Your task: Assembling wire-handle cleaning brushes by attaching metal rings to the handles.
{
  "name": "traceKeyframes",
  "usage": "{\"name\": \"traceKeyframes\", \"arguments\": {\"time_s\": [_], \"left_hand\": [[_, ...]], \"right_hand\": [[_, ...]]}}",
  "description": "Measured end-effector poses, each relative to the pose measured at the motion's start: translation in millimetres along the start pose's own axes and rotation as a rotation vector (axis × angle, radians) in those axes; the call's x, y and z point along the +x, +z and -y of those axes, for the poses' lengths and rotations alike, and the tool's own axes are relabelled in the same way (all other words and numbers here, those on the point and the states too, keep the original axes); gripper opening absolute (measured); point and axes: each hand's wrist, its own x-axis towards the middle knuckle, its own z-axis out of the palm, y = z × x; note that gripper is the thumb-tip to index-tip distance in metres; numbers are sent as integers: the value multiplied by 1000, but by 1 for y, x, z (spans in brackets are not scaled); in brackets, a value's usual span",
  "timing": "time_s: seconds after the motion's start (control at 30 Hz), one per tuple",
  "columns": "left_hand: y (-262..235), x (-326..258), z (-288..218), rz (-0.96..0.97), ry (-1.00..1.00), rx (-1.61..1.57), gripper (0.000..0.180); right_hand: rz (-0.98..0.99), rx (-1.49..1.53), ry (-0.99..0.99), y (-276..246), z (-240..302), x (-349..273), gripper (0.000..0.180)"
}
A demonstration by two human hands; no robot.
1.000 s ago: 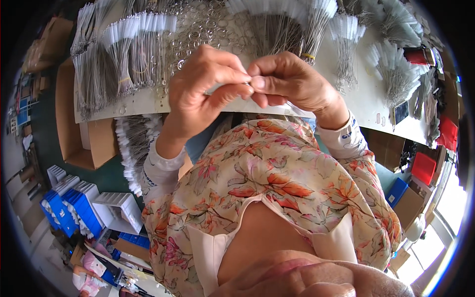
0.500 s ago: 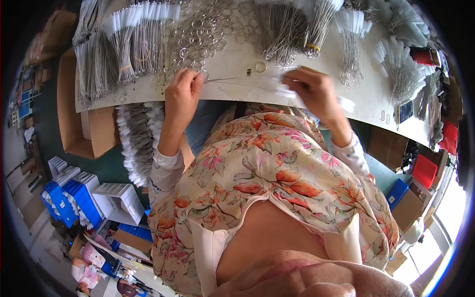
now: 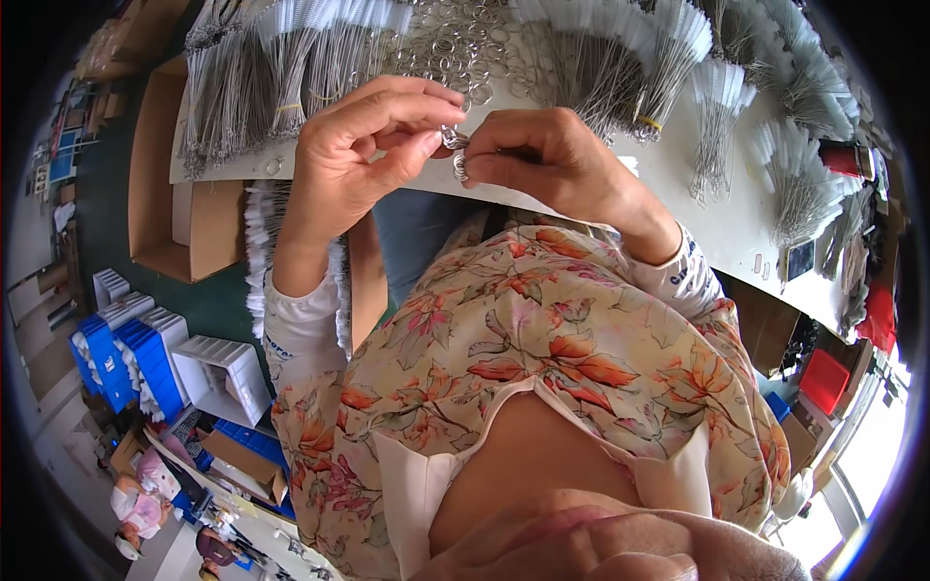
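My right hand (image 3: 562,165) is closed in a pinch on a small bunch of wire-handled brushes. Their looped metal ends (image 3: 460,168) stick out past its thumb and forefinger, while most of their length is hidden by the hand. Facing it, my left hand (image 3: 363,145) pinches a metal ring (image 3: 449,137) at the thumb tip, its upper fingers curved above. Ring and loops meet between the two hands; whether they are linked cannot be made out. Just beyond the fingertips lies a pile of loose metal rings (image 3: 455,53) on the white table (image 3: 717,223).
Bundles of white-bristled wire brushes (image 3: 291,77) lie at the left, with more bundles (image 3: 668,58) at the right. A phone (image 3: 800,259) rests near the right edge. Left of me stand an open cardboard box (image 3: 213,228) and blue and white bins (image 3: 150,358). Other people (image 3: 140,504) are far behind.
The right hand has come left to meet the left hand, and the stretched wires no longer show between them. Both hands appear larger and nearer; the whole view has shifted.
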Motion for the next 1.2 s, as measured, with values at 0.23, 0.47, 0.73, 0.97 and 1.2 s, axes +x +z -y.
{"name": "traceKeyframes", "arguments": {"time_s": [0.23, 0.47, 0.73, 0.97, 1.2], "left_hand": [[6, 7, -3, -11, 42, -18, 24], [20, 13, -20, -296, 274, 169, 31], [11, 22, -28, -316, 329, 296, 32], [9, 28, -34, -303, 310, 333, 32], [4, 30, -47, -229, 200, 524, 29]], "right_hand": [[43, 135, 148, -11, 8, 2, 14], [-157, 547, 179, -16, 24, 11, 17], [-274, 537, 108, -13, 34, 26, 17], [-139, 659, 151, -25, 29, 33, 16], [-48, 484, 125, -35, 37, 36, 12]]}}
